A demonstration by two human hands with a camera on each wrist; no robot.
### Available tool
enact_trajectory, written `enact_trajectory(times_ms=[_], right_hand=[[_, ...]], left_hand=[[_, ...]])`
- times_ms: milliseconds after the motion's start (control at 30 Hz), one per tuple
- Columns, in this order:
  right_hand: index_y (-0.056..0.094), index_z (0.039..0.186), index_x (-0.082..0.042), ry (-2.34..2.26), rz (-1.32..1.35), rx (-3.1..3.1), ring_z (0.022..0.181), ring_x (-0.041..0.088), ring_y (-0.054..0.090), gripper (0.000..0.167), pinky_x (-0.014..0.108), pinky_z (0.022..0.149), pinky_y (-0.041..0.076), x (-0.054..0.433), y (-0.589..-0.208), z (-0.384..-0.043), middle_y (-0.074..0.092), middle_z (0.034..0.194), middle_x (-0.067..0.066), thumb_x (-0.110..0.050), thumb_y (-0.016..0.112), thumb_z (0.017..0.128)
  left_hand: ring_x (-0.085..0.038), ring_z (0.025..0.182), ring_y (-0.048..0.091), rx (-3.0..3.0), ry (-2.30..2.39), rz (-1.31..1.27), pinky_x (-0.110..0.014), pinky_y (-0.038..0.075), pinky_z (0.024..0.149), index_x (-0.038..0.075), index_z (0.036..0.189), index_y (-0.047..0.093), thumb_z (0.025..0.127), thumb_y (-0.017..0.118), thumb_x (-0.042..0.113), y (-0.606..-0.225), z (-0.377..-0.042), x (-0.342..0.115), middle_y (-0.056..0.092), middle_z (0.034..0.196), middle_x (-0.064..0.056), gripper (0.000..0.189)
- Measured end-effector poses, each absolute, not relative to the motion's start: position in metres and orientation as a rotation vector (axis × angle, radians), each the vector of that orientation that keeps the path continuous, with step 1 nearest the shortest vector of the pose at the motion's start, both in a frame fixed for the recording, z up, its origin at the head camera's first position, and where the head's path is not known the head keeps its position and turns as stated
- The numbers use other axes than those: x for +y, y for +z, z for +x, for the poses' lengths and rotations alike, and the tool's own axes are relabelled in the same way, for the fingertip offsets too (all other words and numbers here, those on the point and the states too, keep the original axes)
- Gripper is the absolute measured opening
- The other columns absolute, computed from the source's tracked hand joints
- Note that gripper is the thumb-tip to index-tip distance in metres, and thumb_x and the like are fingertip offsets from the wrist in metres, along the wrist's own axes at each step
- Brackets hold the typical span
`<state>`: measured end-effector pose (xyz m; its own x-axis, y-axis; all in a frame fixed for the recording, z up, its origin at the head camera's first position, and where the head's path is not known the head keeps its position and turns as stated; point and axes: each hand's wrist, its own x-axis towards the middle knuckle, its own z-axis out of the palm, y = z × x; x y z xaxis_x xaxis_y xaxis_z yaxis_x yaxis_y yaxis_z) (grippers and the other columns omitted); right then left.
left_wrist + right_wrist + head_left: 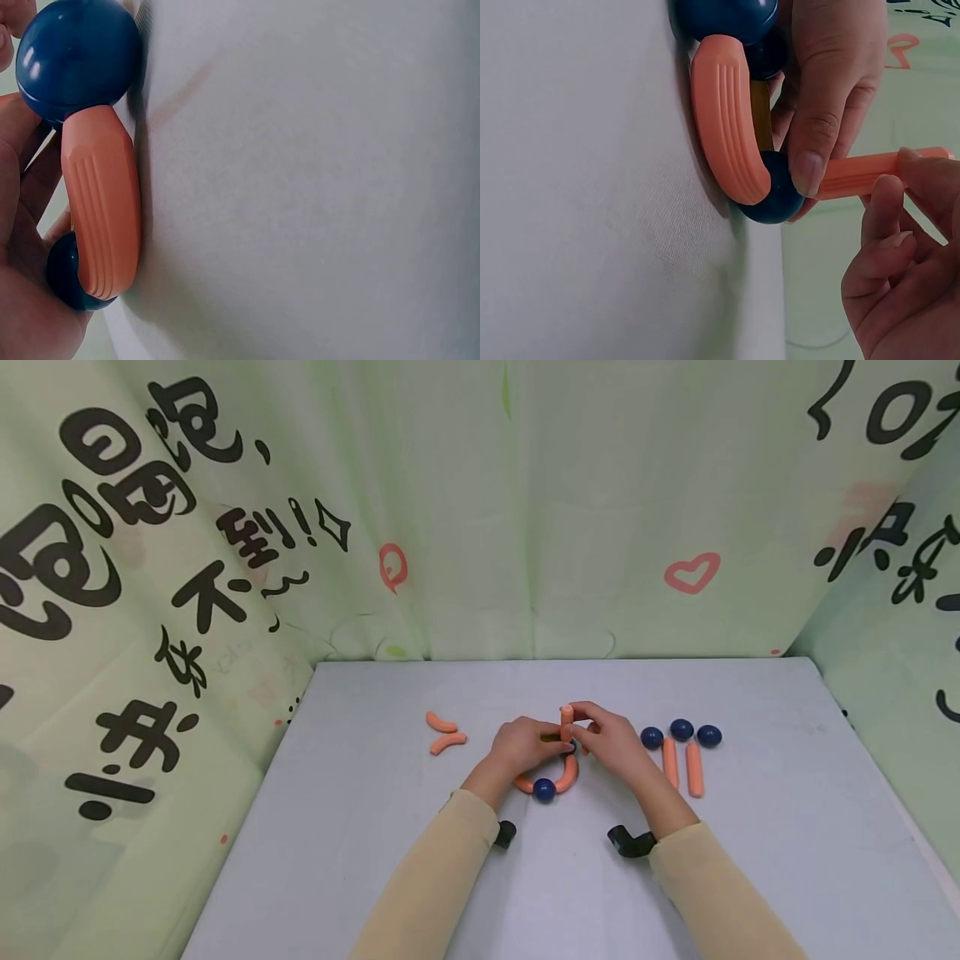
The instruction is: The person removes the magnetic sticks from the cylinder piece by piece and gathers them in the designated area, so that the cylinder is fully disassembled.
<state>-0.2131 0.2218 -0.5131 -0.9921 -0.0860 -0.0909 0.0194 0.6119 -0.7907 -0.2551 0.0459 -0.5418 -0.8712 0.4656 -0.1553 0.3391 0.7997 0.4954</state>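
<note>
My left hand (522,747) pinches a blue ball (772,196), with its thumb pressed on the side. An upright straight orange stick (567,720) meets that ball from above, and my right hand (613,742) pinches it between thumb and fingers. Curved orange sticks (570,772) and another blue ball (544,790) form a joined ring part lying on the table below the hands. Within the ring, a yellow piece (761,112) shows partly behind a curved stick in the right wrist view. Fingers hide the ring's far side.
To the right on the white table (360,843) lie two straight orange sticks (695,770) and three blue balls (709,736). Two loose curved orange sticks (448,742) lie to the left. Printed curtains (585,510) stand behind and at both sides.
</note>
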Motion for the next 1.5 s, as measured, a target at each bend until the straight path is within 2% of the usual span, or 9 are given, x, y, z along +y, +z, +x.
enact_trajectory(times_ms=[267,567,800,933,1067,1233,1333,1500], right_hand=[[0.057,0.134,-0.027,-1.320,-0.052,2.745,0.073,0.020,0.054,0.035,0.030,0.064,0.046,0.220,-0.514,-0.213,0.062,0.127,0.004,-0.032,0.060,0.099],[0.055,0.135,-0.025,-1.319,-0.047,2.748,0.074,0.022,0.054,0.034,0.031,0.065,0.046,0.218,-0.515,-0.216,0.063,0.126,0.005,-0.029,0.057,0.101],[0.055,0.135,-0.023,-1.294,-0.052,2.793,0.076,0.022,0.053,0.034,0.031,0.066,0.045,0.219,-0.515,-0.216,0.063,0.127,0.006,-0.029,0.056,0.102],[0.055,0.135,-0.021,-1.302,-0.053,2.807,0.085,0.023,0.054,0.035,0.032,0.071,0.044,0.220,-0.516,-0.216,0.063,0.128,0.007,-0.031,0.056,0.102],[0.053,0.136,-0.020,-1.317,-0.034,2.805,0.096,0.025,0.053,0.035,0.032,0.078,0.044,0.223,-0.518,-0.216,0.062,0.130,0.007,-0.032,0.055,0.102],[0.051,0.137,-0.023,-1.360,0.012,2.789,0.096,0.024,0.055,0.036,0.031,0.077,0.047,0.230,-0.515,-0.215,0.061,0.130,0.005,-0.035,0.051,0.104],[0.049,0.139,-0.026,-1.397,0.041,2.754,0.095,0.023,0.055,0.038,0.030,0.076,0.049,0.236,-0.512,-0.213,0.060,0.130,0.003,-0.040,0.051,0.103],[0.042,0.147,-0.027,-1.419,0.066,2.737,0.096,0.024,0.057,0.052,0.027,0.076,0.051,0.249,-0.507,-0.210,0.060,0.132,0.008,-0.045,0.054,0.100]], left_hand=[[-0.009,0.097,0.061,2.705,0.688,0.606,-0.030,0.047,0.090,0.049,0.127,0.063,0.092,0.057,0.060,-0.541,-0.255,0.046,0.071,0.113,0.017,0.037],[-0.010,0.097,0.059,2.699,0.695,0.589,-0.030,0.046,0.087,0.048,0.127,0.063,0.089,0.062,0.060,-0.541,-0.256,0.046,0.071,0.112,0.014,0.040],[-0.009,0.100,0.060,2.707,0.682,0.591,-0.031,0.046,0.090,0.049,0.126,0.063,0.089,0.061,0.060,-0.542,-0.257,0.047,0.071,0.112,0.015,0.038],[-0.008,0.101,0.061,2.716,0.666,0.602,-0.030,0.046,0.091,0.050,0.126,0.063,0.089,0.061,0.061,-0.541,-0.257,0.047,0.071,0.111,0.017,0.039],[-0.009,0.110,0.061,2.715,0.670,0.593,-0.032,0.046,0.096,0.050,0.126,0.062,0.088,0.061,0.061,-0.542,-0.257,0.048,0.070,0.117,0.018,0.040],[-0.010,0.118,0.060,2.706,0.681,0.571,-0.035,0.045,0.101,0.050,0.125,0.063,0.089,0.061,0.061,-0.543,-0.257,0.048,0.068,0.123,0.020,0.038],[-0.010,0.119,0.060,2.706,0.671,0.573,-0.036,0.045,0.103,0.051,0.124,0.064,0.090,0.061,0.060,-0.542,-0.256,0.049,0.067,0.124,0.021,0.036],[-0.009,0.121,0.059,2.698,0.662,0.573,-0.036,0.045,0.104,0.051,0.124,0.064,0.091,0.060,0.060,-0.540,-0.255,0.049,0.066,0.126,0.021,0.035]])
